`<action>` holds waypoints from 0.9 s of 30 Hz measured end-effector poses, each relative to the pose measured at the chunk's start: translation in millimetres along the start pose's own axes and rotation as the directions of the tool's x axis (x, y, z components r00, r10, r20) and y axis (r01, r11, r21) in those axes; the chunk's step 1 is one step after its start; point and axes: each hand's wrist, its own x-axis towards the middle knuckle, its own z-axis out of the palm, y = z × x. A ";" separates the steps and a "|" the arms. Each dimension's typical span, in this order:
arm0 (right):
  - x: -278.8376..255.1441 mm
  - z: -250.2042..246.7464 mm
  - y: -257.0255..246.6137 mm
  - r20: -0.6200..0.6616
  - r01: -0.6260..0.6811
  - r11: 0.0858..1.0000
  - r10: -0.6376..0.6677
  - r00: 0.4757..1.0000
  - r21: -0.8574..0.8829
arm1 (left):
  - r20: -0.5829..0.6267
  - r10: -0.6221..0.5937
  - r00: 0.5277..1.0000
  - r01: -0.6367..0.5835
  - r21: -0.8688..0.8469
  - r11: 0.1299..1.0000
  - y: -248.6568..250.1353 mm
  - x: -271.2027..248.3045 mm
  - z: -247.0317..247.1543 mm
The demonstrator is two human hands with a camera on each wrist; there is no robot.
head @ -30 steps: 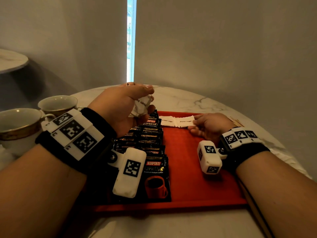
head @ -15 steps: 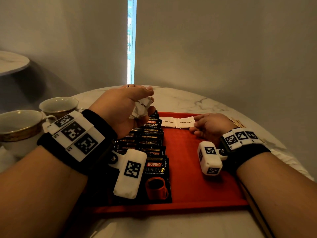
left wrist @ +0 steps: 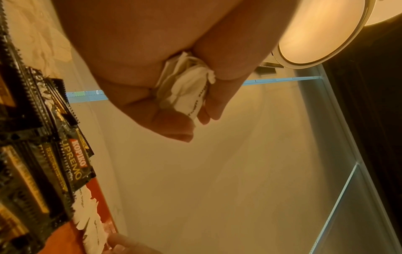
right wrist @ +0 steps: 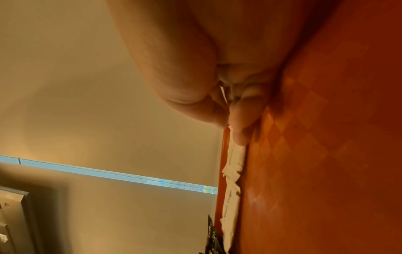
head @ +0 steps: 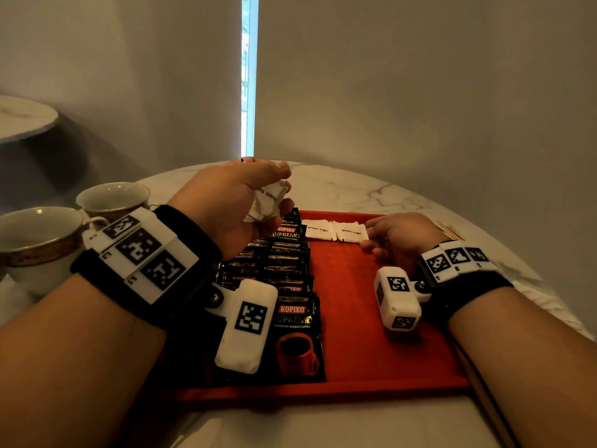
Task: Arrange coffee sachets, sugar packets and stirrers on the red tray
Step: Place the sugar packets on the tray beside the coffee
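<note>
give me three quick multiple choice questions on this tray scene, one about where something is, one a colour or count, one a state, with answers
1. Where does the row of black coffee sachets lie?
A. along the left side of the tray
B. along the tray's right edge
C. on the marble table beyond the tray

2. How many white sugar packets lie flat at the tray's far edge?
A. none
B. two
C. five

3. What is the left hand doing?
A. lying flat and open on the table
B. gripping a bunch of white sugar packets
C. holding a cup

Answers: 1 A, the coffee sachets run front to back down the left of the red tray. 2 B, two sugar packets sit side by side there, the right hand touching one end. 3 B, the left hand has its fingers curled round a bunch of white packets.
</note>
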 end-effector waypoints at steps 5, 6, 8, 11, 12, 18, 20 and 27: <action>2.4 0.9 0.2 0.004 -0.010 1.000 0.010 1.000 0.006 | 0.003 0.000 1.000 0.000 -0.001 1.000 0.2 -0.6 0.3; 2.8 1.2 0.2 0.004 -0.011 1.000 0.011 1.000 0.007 | 0.002 -0.004 1.000 0.004 -0.004 1.000 0.1 -0.3 0.3; 3.7 1.3 0.4 0.003 -0.008 1.000 0.008 1.000 0.014 | 0.002 -0.019 1.000 0.019 -0.022 1.000 0.0 -0.6 0.6; 3.4 1.4 1.6 0.007 0.000 0.999 -0.001 1.000 0.045 | 0.021 -0.021 1.000 0.023 -0.072 0.997 1.3 -2.9 1.5; 2.9 1.4 1.9 0.006 0.005 0.998 -0.006 1.000 0.055 | 0.027 -0.019 0.999 0.021 -0.088 0.996 1.9 -3.6 1.8; -10.7 2.8 -15.1 -0.018 0.147 0.976 -0.146 0.989 0.160 | 0.095 -0.025 0.995 0.038 -0.138 0.990 2.0 -3.8 3.7; -24.1 5.0 -28.0 0.022 0.227 0.951 -0.236 0.971 0.209 | 0.125 -0.024 0.992 0.036 -0.099 0.994 0.1 -2.3 2.2; -80.4 28.1 -44.8 0.357 0.346 0.902 -0.421 0.834 0.256 | 0.103 -0.016 0.995 0.025 -0.089 0.996 -3.6 -2.3 3.9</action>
